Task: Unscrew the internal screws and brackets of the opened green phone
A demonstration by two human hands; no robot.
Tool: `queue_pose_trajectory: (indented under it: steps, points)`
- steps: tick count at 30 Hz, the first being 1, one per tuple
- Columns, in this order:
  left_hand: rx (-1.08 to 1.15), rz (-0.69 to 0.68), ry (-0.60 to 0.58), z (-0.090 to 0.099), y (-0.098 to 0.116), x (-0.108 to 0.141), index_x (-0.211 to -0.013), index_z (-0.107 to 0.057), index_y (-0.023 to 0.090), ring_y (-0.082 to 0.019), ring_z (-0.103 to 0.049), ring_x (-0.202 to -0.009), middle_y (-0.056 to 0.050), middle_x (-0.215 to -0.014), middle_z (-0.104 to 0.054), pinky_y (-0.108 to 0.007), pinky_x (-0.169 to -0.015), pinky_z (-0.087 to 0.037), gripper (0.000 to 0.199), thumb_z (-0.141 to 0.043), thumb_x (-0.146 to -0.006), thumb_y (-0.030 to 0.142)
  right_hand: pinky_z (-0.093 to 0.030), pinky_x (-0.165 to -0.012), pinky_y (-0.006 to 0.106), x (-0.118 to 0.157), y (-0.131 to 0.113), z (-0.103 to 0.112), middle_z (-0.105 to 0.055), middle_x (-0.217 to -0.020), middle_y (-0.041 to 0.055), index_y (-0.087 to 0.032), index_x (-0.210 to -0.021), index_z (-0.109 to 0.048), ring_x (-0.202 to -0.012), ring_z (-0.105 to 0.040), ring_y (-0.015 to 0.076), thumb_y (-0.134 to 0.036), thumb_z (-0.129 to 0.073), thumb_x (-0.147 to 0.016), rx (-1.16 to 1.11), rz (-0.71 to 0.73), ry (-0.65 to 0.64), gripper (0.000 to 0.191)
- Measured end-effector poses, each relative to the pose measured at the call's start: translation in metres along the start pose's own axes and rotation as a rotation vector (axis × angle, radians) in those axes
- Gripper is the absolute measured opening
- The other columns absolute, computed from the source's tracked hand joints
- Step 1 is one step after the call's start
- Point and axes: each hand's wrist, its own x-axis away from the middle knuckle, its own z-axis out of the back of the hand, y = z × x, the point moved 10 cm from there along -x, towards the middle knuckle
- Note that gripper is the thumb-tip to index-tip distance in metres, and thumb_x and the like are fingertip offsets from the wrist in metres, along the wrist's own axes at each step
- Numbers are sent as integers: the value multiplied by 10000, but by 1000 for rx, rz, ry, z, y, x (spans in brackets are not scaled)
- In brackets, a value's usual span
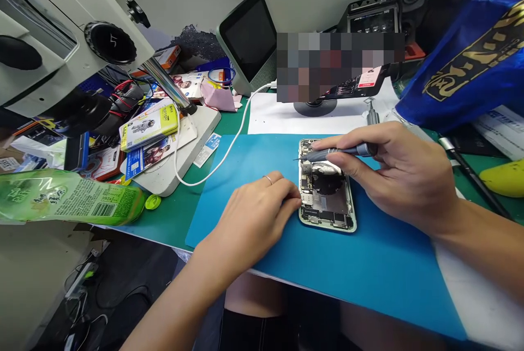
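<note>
An opened smartphone (327,206) lies on the blue mat, its circuit boards, small parts and a dark round patch exposed. My right hand (403,176) grips a slim grey screwdriver (319,154) between thumb and fingers. The tool is held nearly level across the phone's upper part, its thin tip pointing left near the phone's upper left edge. Whether the tip touches anything cannot be made out. My left hand (257,214), with a ring on one finger, is curled closed, its fingertips against the phone's left edge. The left palm is hidden.
On the left stand a microscope (73,40) and its white base (172,165), loaded with boxes. A green bottle (69,195) lies at the left edge. A white cable (229,157) crosses the mat (245,160). Behind is a smart display (249,34); a blue bag (462,61) sits right.
</note>
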Motion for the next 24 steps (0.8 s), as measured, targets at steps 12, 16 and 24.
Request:
queue_pose_trajectory:
  steps: [12,16,24]
  points:
    - [5,-4,-64,-11,4,-8,-934,-656,212,-184,-669,-897,10,-960,-676,-330,-779,-467,131,-587,-1039,249,-593,-768,217,1,2,1,-763,-1031,-41,-264,-1111,-600,-907,-740,101,-187,-724,-960,9,-2,8,210]
    - [10,1,-64,-10,4,-7,-926,-663,214,-181,-665,-885,10,-955,-676,-329,-774,-462,129,-594,-1032,239,-592,-743,211,1,2,0,-766,-1032,-43,-264,-1106,-602,-884,-738,97,-183,-717,-964,23,-9,12,200]
    - [38,14,-72,-10,2,-7,-935,-680,221,-182,-661,-868,-1,-970,-690,-333,-761,-466,114,-617,-1025,252,-629,-718,270,0,1,1,-769,-1030,-64,-317,-1114,-614,-881,-759,140,-187,-712,-961,36,-25,5,223]
